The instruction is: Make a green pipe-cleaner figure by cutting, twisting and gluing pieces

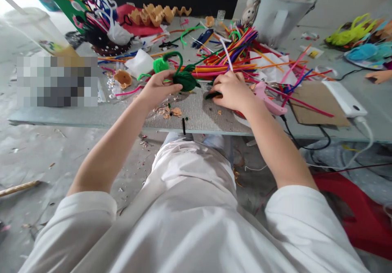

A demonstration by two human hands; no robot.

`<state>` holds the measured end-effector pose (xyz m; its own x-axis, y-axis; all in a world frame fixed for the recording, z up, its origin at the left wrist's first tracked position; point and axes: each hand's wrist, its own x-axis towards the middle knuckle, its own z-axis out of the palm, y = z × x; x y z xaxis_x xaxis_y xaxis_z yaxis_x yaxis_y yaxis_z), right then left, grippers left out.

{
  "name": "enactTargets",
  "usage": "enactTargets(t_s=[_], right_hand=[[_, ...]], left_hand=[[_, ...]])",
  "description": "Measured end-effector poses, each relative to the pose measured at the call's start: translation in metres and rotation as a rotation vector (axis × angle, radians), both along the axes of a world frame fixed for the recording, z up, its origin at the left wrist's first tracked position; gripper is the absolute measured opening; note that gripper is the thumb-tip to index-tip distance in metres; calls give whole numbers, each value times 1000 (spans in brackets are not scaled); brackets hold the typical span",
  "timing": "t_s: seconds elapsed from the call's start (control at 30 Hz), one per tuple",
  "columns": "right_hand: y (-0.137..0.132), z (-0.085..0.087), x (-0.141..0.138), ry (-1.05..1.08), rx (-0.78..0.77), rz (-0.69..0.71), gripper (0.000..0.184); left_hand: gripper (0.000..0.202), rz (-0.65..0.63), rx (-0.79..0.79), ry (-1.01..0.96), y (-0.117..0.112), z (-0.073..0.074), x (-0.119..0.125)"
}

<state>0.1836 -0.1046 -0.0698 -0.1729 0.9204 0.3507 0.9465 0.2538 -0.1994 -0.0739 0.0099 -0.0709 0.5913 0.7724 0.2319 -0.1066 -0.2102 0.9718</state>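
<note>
Left hand (161, 87): pinching a dark green fuzzy figure (185, 81) by its left side | Figure: at the counter (202, 117), long axis sideways, curved neck up, pointed end toward right hand (231, 91) | Right hand: gripping a small dark green piece (212, 95), apart from figure, to its right | Nearer: left, touching

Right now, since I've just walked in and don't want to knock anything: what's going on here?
A person's left hand holds a dark green fuzzy figure with a curved neck above the table. The right hand is at a small dark green piece; its grip is unclear. Beyond the hands lie loose pipe cleaners, and a pink glue gun lies beside the right forearm.
</note>
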Motion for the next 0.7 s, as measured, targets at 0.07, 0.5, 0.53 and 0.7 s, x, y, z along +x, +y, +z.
enactTargets(t_s=[0.07, 0.5, 0.53, 0.7], right_hand=[[2, -2, -6, -59, -14, -2, 7], [-12, 20, -9, 1148, 148, -60, 24], [-17, 20, -14, 1210, 116, -39, 25], [-40, 17, -40, 1437, 41, 41, 32]], left_hand=[[40, 4, 39, 11, 4, -7, 8], [75, 359, 600, 393, -32, 16, -20], [74, 388, 659, 376, -43, 15, -23], [44, 249, 806, 401, -69, 11, -16]])
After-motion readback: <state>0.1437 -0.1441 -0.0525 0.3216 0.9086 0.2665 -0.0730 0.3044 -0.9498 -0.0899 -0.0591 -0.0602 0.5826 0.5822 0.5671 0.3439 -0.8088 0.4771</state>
